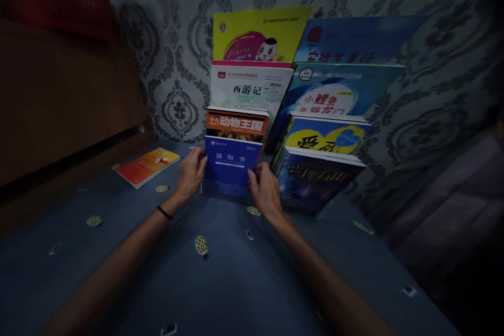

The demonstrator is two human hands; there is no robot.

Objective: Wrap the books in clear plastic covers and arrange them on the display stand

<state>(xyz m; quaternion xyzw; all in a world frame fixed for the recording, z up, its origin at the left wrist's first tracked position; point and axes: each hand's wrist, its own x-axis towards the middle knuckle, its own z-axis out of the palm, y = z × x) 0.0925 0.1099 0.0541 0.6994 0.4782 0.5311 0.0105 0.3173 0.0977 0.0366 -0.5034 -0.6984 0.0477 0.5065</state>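
Note:
A small blue booklet (231, 178) with "2022" on its cover stands upright at the front of the left row of books. My left hand (191, 170) is closed at its left edge, fingers curled. At the opposite edge, my right hand (265, 186) grips it between thumb and bent fingers. Directly behind it stands an orange and black book (236, 123), then a white and pale green book (248, 86). A tall yellow book (260, 26) is at the back. A dark blue book (315, 181) fronts the right row, close to my right hand.
Behind the dark book are a yellow and blue book (326, 136), a blue-green book (354, 86) and a tall blue book (354, 37). An orange booklet (148, 167) lies flat at left, by a brown wooden panel (66, 100). Patterned wall (177, 63) rises behind the blue cloth (157, 273).

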